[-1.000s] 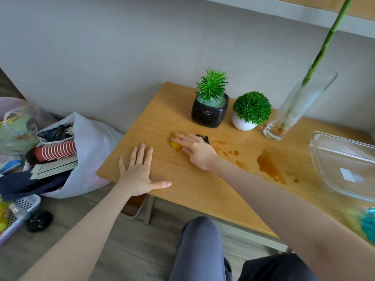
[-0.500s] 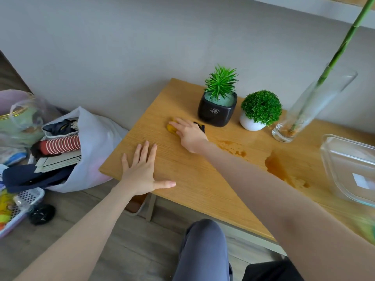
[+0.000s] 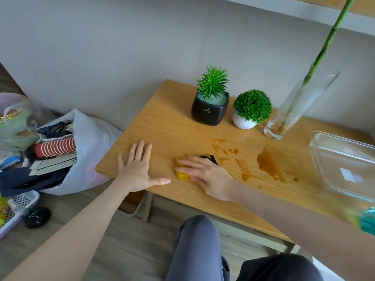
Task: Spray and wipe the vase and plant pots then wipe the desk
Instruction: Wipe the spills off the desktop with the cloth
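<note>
My right hand (image 3: 207, 176) presses a yellow sponge (image 3: 181, 175) with a dark side flat on the wooden desk (image 3: 168, 126), fingers straight over it. My left hand (image 3: 139, 169) lies flat on the desk near its left front corner, fingers spread. Brown wet stains (image 3: 267, 165) mark the desk to the right of the sponge. At the back stand a black square pot (image 3: 210, 109) with a spiky plant, a white round pot (image 3: 244, 122) with a ball-shaped plant, and a tall glass vase (image 3: 292, 110) holding a green stalk.
A clear glass dish (image 3: 343, 165) sits at the desk's right end. A blurred teal object (image 3: 368, 222) shows at the right edge. On the floor to the left are a white bag (image 3: 89, 142) of clothes and papers and a basket (image 3: 18, 205). My knee (image 3: 196, 236) is below the desk.
My right hand has drawn the sponge back from near the black pot towards the desk's front edge. My left hand has stayed flat in place.
</note>
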